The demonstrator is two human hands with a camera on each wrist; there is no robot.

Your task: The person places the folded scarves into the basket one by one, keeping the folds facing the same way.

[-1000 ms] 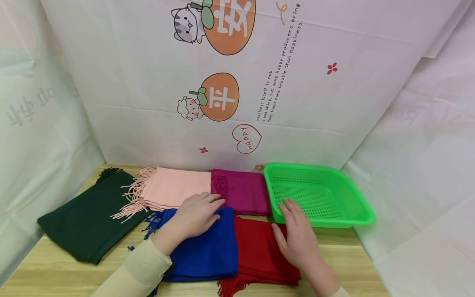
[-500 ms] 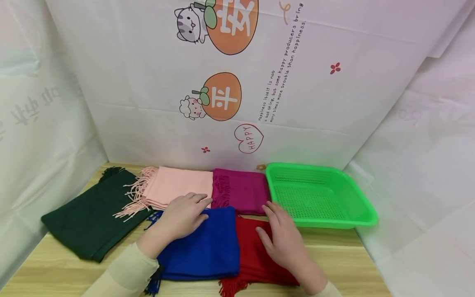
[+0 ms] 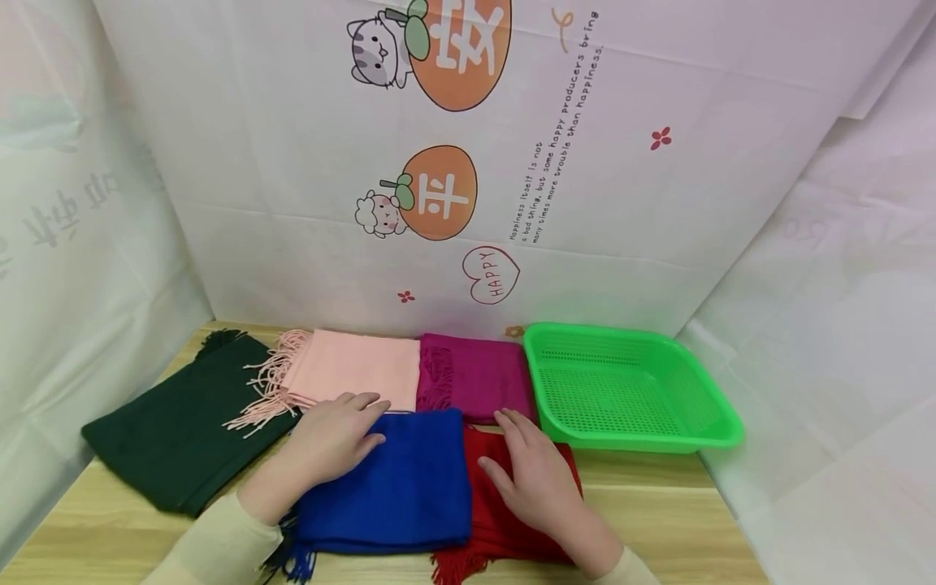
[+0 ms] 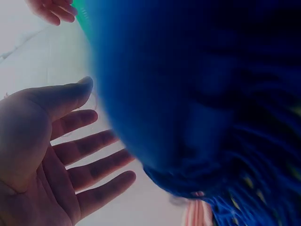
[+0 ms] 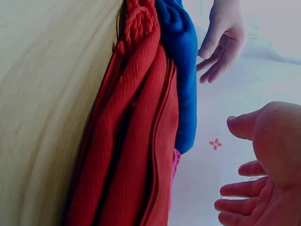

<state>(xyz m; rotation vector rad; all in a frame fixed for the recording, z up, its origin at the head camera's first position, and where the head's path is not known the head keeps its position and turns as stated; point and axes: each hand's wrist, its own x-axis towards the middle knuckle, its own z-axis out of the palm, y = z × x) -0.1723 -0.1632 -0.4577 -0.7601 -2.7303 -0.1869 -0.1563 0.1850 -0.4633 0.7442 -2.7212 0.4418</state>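
Left hand (image 3: 336,439) and right hand (image 3: 532,479) held apart, fingers relaxed
Blue cloth (image 3: 402,494) and red cloth (image 3: 493,516) are respectively overhung.

A blue cloth (image 3: 417,496) is lying flat on the worktop (image 3: 658,508), folded into a neat, roughly square stack, its blue fringe (image 3: 302,562) spilling out at the near left corner. Its right edge is overlapping a red cloth (image 3: 490,512), which is lying beside and partly beneath it, folded into several soft layers, with twisted red fringe (image 3: 457,564) sticking out at the near left
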